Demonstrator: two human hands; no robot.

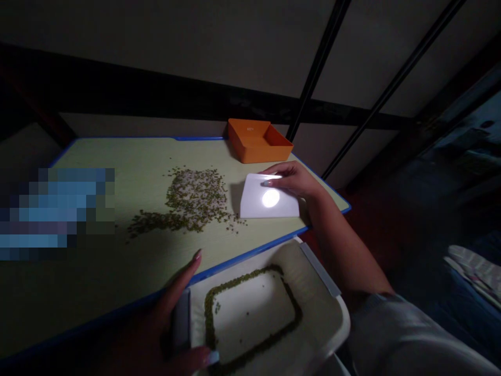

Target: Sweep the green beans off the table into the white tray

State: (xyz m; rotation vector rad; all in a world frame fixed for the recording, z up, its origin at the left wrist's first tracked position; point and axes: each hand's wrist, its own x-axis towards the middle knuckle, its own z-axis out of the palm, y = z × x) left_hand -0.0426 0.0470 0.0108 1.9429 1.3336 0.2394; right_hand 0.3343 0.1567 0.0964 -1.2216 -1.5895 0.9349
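Observation:
My right hand [295, 177] pinches the upper edge of a white flat scraper [254, 201], its thumb across the front face and its fingers behind. The scraper stands tilted on the table, its straight edge down, with a bright light spot on it. Left of it lies a spread of small green beans or seeds [195, 201], mixed with paler ones, and a few grains reach near its corner. My left hand [176, 324], dark and partly cut off, grips the left side of a white tub [321, 313], thumb over the rim. Green grains line the edges of the tub's floor.
An orange open box [266, 151] stands at the far right corner of the pale table [129, 156], which has a blue edge. A blurred blue patch [62, 209] covers the left side. Behind rises a panelled wall [195, 47]. The tub sits at the table's near edge.

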